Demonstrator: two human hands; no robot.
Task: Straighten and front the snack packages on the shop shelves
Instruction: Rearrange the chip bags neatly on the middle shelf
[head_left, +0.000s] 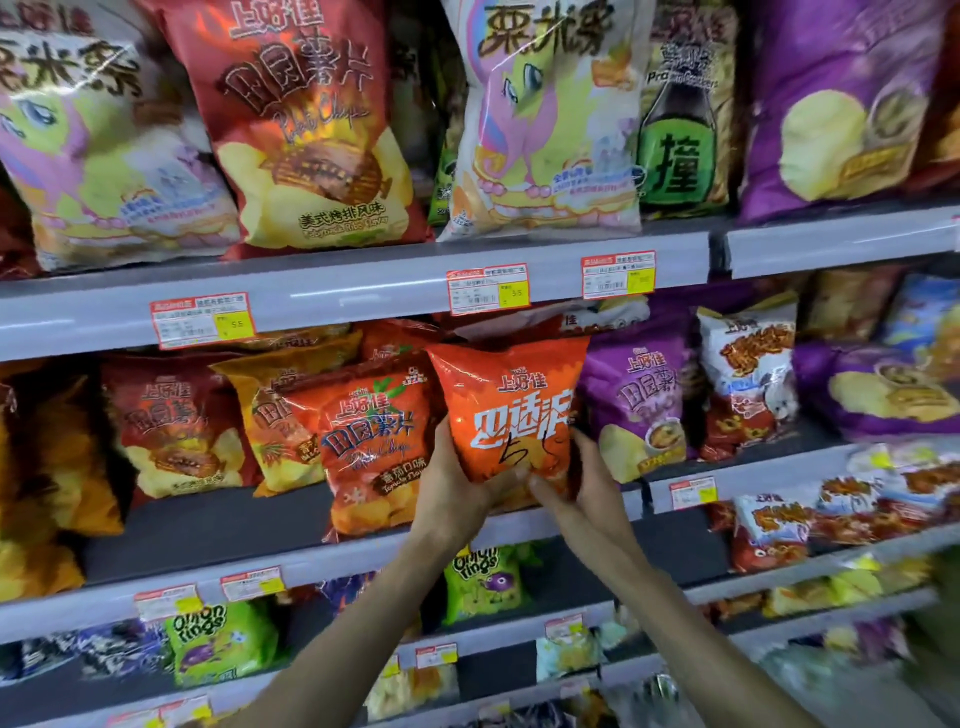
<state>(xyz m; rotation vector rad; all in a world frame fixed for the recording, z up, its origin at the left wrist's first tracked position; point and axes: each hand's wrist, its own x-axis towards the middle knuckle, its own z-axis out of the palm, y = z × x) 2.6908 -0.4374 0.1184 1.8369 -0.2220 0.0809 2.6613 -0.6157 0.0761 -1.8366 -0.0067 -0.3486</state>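
Note:
An orange snack bag (511, 410) with white characters and "5.5" handwritten on it stands upright at the front of the middle shelf (363, 558). My left hand (449, 486) grips its lower left side and my right hand (582, 480) grips its lower right corner. To its left leans an orange tomato-flavour chip bag (369, 441), touching it. A purple chip bag (639, 405) stands right beside it on the other side.
The top shelf (363, 283) carries large bags: a red chip bag (296, 119), pastel corn-snack bags (545, 119) and a purple bag (841, 104). Red and yellow chip bags (176, 426) fill the middle shelf's left. Green onion-ring bags (218, 642) sit below. Price tags (202, 319) line the shelf edges.

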